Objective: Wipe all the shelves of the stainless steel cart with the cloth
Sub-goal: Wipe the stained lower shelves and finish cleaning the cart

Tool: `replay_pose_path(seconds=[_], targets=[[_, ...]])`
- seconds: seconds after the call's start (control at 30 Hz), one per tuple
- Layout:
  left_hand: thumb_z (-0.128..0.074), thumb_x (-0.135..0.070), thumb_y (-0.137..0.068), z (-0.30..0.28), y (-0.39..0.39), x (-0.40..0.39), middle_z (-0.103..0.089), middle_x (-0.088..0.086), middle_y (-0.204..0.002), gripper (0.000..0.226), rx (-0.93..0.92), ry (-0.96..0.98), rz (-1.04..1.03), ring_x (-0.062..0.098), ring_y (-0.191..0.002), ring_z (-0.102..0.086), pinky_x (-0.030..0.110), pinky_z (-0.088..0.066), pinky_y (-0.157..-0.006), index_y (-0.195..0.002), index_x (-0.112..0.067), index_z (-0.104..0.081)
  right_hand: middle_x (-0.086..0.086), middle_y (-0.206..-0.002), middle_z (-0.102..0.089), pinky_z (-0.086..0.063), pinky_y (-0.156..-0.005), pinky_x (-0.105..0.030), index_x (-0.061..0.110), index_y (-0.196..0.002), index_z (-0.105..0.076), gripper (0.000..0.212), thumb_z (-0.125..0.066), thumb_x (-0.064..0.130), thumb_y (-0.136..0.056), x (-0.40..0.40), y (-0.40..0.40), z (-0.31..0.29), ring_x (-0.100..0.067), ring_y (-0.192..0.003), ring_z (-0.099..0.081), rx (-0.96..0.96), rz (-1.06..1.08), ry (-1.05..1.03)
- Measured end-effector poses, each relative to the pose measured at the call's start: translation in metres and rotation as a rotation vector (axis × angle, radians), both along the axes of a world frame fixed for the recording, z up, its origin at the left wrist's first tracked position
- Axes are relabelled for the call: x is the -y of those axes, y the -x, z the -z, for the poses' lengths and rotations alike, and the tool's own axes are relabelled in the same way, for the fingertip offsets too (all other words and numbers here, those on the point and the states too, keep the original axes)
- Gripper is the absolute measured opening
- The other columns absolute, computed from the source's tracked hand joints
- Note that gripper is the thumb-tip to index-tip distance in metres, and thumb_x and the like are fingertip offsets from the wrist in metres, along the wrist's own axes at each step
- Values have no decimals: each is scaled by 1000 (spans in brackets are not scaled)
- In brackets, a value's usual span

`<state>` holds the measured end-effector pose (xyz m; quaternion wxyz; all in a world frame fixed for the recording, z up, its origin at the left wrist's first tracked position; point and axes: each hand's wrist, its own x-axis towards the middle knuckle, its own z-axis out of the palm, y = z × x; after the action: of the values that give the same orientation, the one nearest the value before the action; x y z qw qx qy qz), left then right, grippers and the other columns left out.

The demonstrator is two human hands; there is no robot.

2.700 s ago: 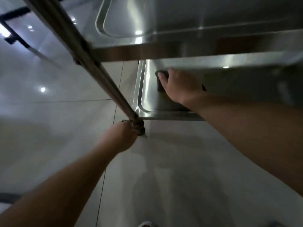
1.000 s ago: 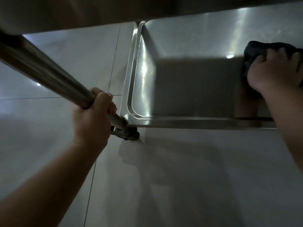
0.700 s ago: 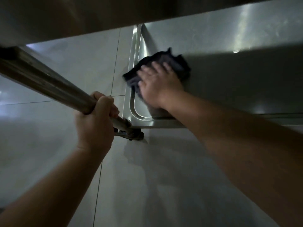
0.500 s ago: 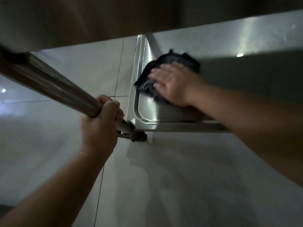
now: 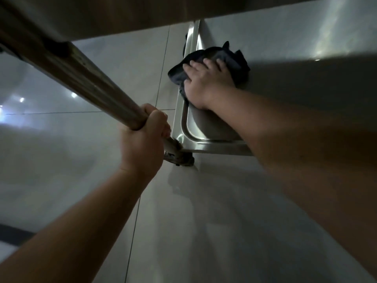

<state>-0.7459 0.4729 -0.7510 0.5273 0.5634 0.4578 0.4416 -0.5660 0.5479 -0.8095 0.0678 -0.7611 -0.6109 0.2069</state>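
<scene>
On bottom shelf [image 5: 285,43]: dark cloth [image 5: 237,66] under flat right-hand fingers [image 5: 195,67]; left hand [image 5: 142,146] grips post [image 5: 81,78].

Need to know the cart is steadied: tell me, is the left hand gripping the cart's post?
Yes, the left hand has its fingers curled round the post just above the caster.

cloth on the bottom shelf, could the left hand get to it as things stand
Probably not right away: the left hand grips the cart's post, and the right hand lies flat over the cloth at the bottom shelf's left rim. Once it lets go, nothing blocks the way.
</scene>
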Motion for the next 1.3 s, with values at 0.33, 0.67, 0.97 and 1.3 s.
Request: replay_pose_path(seconds=[0.33,0.67,0.97,1.3], targets=[[-55,-9,-76,6,0,-4,-49,-2,-53,25,-46,-22,-46,18,-59,-50,32,-50,-66,-55,-23,-54,7,-169,-31,-8,-128,-45,29,-162,-35,66,-17,49,-102,175,-34,11,-19,-156,-24,114,-64,-144],[-58,-15,-79,-1,-9,-2,-52,-5,-57,32,-87,3,-117,15,-64,-56,39,-49,-79,-50,-30,-58,-3,-164,-41,-17,-123,-56,21,-157,-44,61,-27,45,-104,206,-66,12,-36,-148,-36,182,210,-171],[-71,-44,-81,-1,-6,7,-72,-15,-73,23,-233,148,-305,-2,-75,-70,29,-50,-79,-93,-24,-67,10,-169,-31,-5,-128,-46,32,-160,-38,57,-24,50,-107,197,-55,10,-20,-157,-21,101,-100,-161],[-79,-66,-79,34,-2,55,-58,6,-86,62,-630,314,-271,22,-77,-52,39,-43,-65,-104,-13,-60,5,-164,-41,-19,-127,-51,26,-156,-46,72,-12,58,-102,336,-230,-2,-24,-153,-32,210,91,-19]])
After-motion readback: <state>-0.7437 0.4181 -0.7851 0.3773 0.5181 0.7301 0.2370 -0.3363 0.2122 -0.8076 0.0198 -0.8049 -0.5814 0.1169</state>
